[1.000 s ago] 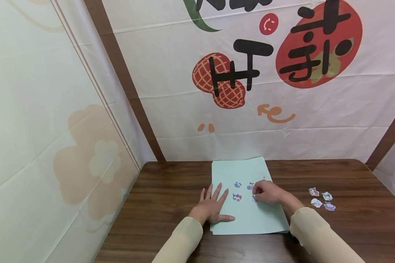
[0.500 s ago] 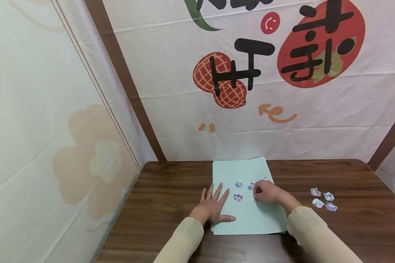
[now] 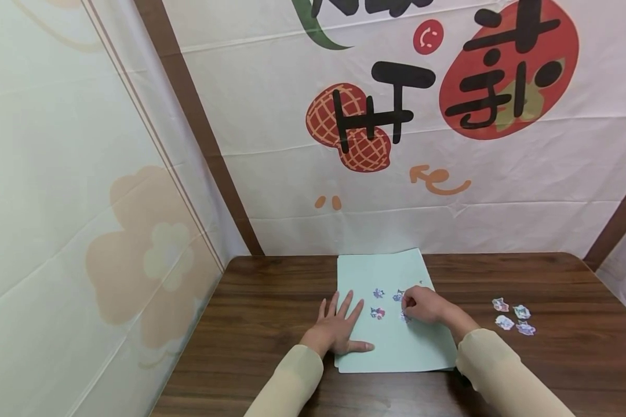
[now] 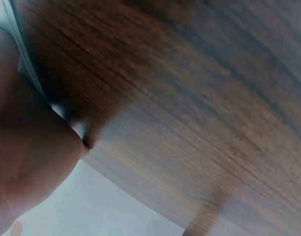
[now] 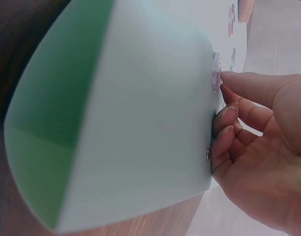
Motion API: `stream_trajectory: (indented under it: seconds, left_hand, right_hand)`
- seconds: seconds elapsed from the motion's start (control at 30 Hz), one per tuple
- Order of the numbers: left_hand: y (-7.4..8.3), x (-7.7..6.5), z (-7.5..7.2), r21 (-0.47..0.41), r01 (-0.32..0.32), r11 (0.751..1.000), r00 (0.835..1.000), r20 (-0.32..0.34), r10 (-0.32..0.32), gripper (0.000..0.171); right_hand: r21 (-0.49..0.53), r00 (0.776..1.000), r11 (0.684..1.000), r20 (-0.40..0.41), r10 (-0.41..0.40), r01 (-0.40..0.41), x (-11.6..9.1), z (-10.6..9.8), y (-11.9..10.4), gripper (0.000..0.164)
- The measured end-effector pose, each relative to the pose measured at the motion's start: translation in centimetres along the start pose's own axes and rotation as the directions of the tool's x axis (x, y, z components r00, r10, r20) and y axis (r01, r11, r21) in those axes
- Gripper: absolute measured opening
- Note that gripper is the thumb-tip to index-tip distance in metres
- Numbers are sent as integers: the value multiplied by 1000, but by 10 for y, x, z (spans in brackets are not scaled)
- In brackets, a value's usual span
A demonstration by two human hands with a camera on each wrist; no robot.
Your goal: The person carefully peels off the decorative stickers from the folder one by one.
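Pale cloth hangs along the left, printed with a large peach flower, and a brown band slants down beside it. Next comes the wood-grain surface, its far edge close to a white cloth. On the surface the left hand, coming out of a cream sleeve, lies flat with fingers spread wide, resting over the left edge of some pale green paper. Beyond it, the white cloth carries a red peanut print. Right of the left hand, two small character cutouts lie on the paper, one far and one near. Farther right lies a second pair, partly hidden by the right hand. That hand is narrow, thumb and forefinger pinching the near right cutout, its other fingers curled. A large red oval with black characters marks the white cloth farther right. On the surface at right, four loose cutouts lie in a cluster, well apart from the paper.
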State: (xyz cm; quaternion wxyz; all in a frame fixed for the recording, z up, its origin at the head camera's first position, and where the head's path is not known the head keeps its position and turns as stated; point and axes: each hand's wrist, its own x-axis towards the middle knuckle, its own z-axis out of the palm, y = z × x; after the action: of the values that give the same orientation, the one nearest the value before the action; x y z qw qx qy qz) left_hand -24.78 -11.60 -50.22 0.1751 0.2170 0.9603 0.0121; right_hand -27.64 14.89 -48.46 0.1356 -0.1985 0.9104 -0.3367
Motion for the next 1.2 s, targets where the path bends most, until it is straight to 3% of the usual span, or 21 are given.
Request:
stream_trajectory:
  seconds: [0.37, 0.9, 1.2]
  left_hand:
    - [-4, 8, 7, -21, 4, 1000, 1000, 16, -3, 104]
    - [-1, 4, 2, -15, 16, 1000, 999, 34, -15, 103]
    - [1, 1, -1, 1, 12, 1000, 1000, 8, -12, 104]
  right_hand:
    - [12, 1000, 1000, 0, 24, -24, -1, 0, 1, 6]
    - [65, 999, 998, 19, -29, 28, -2, -2, 7, 6]
    - [93, 999, 995, 27, -23, 20, -2, -2, 8, 5]
